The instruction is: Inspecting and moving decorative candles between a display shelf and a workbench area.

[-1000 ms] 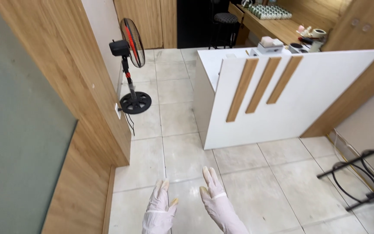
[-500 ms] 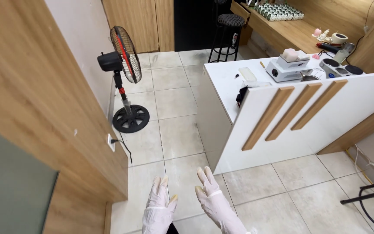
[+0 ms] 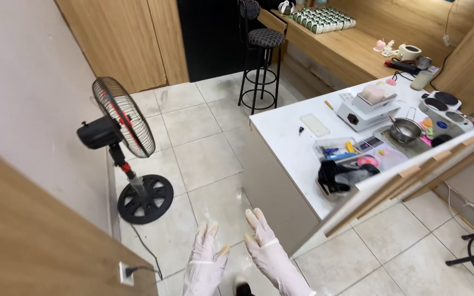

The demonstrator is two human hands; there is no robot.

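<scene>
Both my hands wear white gloves and hang low in the view over the tiled floor. My left hand (image 3: 204, 263) is flat with fingers spread and holds nothing. Just to its right, my right hand (image 3: 265, 246) is also empty, fingers pointing forward. They are close together but do not touch. The corner of a white counter (image 3: 286, 131) stands just ahead of my right hand.
A black standing fan (image 3: 122, 129) stands at the left, its cord running to a wall socket (image 3: 123, 271). The counter carries a scale (image 3: 366, 104), a metal bowl (image 3: 404, 130), a tray of small tools and black gloves (image 3: 338, 176). A black bar stool (image 3: 264, 49) stands behind.
The view has advanced and turned right past the wooden wall; the counter top and its items have come into sight. My hands keep the same empty pose.
</scene>
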